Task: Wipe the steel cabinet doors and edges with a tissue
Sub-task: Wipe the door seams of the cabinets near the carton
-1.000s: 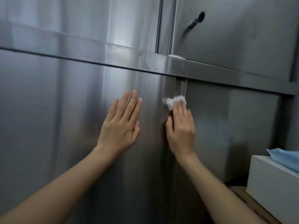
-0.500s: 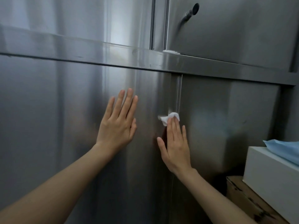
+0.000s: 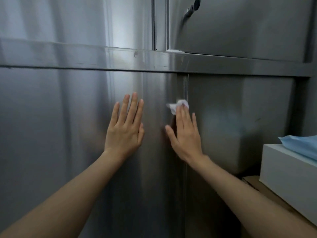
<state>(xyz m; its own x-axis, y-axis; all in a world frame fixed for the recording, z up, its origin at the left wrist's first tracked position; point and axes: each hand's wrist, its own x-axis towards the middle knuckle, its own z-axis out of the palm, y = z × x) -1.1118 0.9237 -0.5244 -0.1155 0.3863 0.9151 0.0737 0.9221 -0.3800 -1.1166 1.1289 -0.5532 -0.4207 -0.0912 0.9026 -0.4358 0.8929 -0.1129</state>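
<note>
A steel cabinet fills the view, with a lower left door (image 3: 60,134) and a lower right door (image 3: 240,117) meeting at a vertical seam (image 3: 186,86). My left hand (image 3: 126,127) lies flat on the left door, fingers straight and pointing up. My right hand (image 3: 184,133) presses a small crumpled white tissue (image 3: 178,106) against the door edge by the seam with straight fingers. Only the tissue's top shows past the fingertips.
A horizontal steel band (image 3: 85,57) runs across above both hands, with upper doors behind it and a dark knob (image 3: 193,6) at top right. A white box (image 3: 288,172) with a blue cloth (image 3: 301,145) on it stands at right on a cardboard box (image 3: 252,183).
My right hand slid the tissue down along the seam from near the steel band, spreading its fingers. The view tilted slightly downward. My left hand stayed flat on the door.
</note>
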